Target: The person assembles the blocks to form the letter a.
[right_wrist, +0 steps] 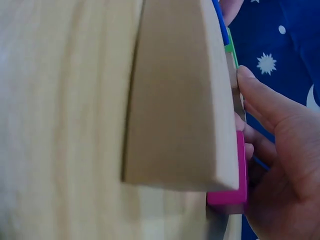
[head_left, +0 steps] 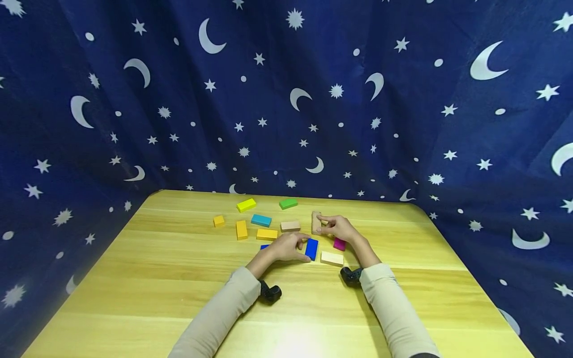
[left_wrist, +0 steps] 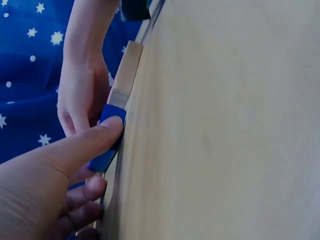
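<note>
My left hand (head_left: 286, 246) pinches a blue block (head_left: 311, 249) between thumb and forefinger. In the left wrist view the thumb presses one end of that blue block (left_wrist: 114, 113), which touches the table. Farther back, my right hand (head_left: 341, 228) pinches a natural wood block (head_left: 316, 223) by its sides; its lower part shows dimly in the right wrist view, behind other blocks. A magenta block (head_left: 339, 243) lies beneath the right hand, partly covered by it. A pale wood block (head_left: 332, 258) lies just right of the blue one and looms large in the right wrist view.
Loose blocks lie left and behind the hands: tan (head_left: 290, 226), orange (head_left: 267, 234), light blue (head_left: 261, 220), yellow (head_left: 246, 205) and green (head_left: 288, 203). Another blue block (head_left: 264, 246) is mostly hidden by the left hand. A starry curtain (head_left: 268, 99) surrounds the table (head_left: 147, 278).
</note>
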Motion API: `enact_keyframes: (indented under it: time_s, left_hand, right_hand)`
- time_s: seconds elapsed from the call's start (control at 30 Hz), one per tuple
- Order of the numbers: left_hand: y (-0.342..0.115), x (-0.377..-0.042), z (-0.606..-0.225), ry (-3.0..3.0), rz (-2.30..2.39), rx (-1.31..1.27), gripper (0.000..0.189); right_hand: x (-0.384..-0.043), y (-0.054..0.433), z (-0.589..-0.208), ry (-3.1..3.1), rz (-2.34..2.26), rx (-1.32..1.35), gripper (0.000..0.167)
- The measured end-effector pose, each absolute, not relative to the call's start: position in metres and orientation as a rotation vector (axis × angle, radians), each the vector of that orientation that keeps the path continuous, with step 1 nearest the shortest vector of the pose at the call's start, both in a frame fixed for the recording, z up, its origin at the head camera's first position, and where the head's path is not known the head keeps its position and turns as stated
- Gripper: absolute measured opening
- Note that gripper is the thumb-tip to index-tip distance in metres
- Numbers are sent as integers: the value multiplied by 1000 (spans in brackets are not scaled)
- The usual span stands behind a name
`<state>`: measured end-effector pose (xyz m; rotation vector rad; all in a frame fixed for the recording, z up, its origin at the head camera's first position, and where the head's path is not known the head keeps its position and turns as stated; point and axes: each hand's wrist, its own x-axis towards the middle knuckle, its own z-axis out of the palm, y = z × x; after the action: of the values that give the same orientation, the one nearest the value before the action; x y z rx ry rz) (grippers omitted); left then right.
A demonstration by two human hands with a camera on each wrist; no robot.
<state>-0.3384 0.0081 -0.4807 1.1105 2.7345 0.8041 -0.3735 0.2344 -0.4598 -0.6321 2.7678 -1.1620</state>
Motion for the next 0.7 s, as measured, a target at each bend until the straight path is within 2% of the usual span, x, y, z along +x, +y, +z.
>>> enact_keyframes:
  time_s: [0.43, 0.7]
  left_hand:
    - [14, -322, -489, 3024, 707, 1138, 68]
    - [10, -319, -493, 3034, 705, 1118, 71]
  right_hand:
    - [-376, 225, -448, 2775, -1003, -696, 49]
    - [-350, 249, -454, 2890, -1216, -595, 44]
